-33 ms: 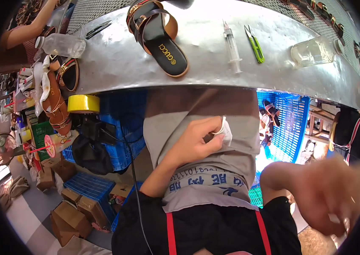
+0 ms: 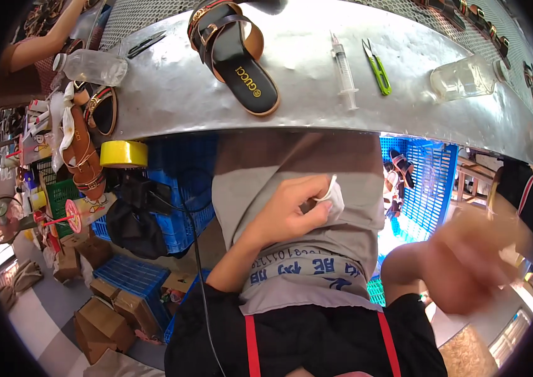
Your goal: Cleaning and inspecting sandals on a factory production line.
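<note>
Over the grey apron (image 2: 254, 163) on my lap, my left hand (image 2: 282, 210) is closed in a pinch on a small crumpled white cloth (image 2: 337, 202). My right hand (image 2: 477, 264) is raised off to the right, away from the bench, and smeared by motion; its fingers cannot be made out. On the metal bench ahead lies a sandal (image 2: 250, 85) with a black insole and dark crossed straps. To its right are a clear plastic syringe (image 2: 344, 75) with a needle and green-handled thread snips (image 2: 377, 69).
Clear bottles lie at the bench's right (image 2: 464, 78) and left (image 2: 93, 67), near a dark slim tool (image 2: 147, 44). Yellow tape (image 2: 123, 154) and more sandals (image 2: 81, 151) are at left. A blue crate (image 2: 430, 182) stands below right. Another person's arm (image 2: 43, 53) shows far left.
My right hand has moved up and slightly left, and looks more blurred. My left hand keeps the white cloth in nearly the same place.
</note>
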`<state>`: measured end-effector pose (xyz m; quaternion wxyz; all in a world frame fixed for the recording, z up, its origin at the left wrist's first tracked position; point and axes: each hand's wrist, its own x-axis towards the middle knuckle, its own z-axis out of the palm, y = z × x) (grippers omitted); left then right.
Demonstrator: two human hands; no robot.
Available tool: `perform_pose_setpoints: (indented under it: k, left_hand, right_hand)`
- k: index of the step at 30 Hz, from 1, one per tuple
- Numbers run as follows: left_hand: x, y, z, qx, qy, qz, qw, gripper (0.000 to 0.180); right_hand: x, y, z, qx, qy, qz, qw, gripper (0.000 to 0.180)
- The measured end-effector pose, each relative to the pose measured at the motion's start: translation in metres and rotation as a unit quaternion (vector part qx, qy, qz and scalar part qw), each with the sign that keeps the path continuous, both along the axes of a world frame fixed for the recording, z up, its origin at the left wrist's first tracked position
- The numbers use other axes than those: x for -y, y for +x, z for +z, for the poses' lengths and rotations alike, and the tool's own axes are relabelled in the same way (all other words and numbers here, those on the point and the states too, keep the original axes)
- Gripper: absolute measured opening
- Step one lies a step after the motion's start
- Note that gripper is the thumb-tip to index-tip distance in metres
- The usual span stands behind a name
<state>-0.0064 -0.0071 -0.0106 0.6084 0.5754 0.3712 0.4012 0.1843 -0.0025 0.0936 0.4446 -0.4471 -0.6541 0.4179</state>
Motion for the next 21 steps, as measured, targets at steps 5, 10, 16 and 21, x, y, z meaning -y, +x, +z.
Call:
perform_pose_setpoints:
  k: [5,10,16,21]
  left_hand:
    - [-0.005,0.005,0.013,0.123,-0.042,0.001,0.991,0.011]
    - [-0.009,0.013,0.013,0.079,-0.05,0.049,0.994,0.012]
    - [-0.006,0.016,-0.001,0.043,-0.025,0.137,0.989,0.011]
    - [-0.001,0.021,-0.001,0.08,-0.145,0.166,0.972,0.016]
  right_hand:
    - [-0.014,0.015,-0.085,-0.057,-0.212,0.159,0.963,0.069]
    - [0.017,0.009,-0.111,-0.301,-0.365,0.082,0.877,0.038]
    - [0.016,0.009,-0.125,-0.437,-0.332,0.026,0.835,0.017]
    - [0.019,0.008,-0.106,-0.452,-0.456,-0.011,0.767,0.022]
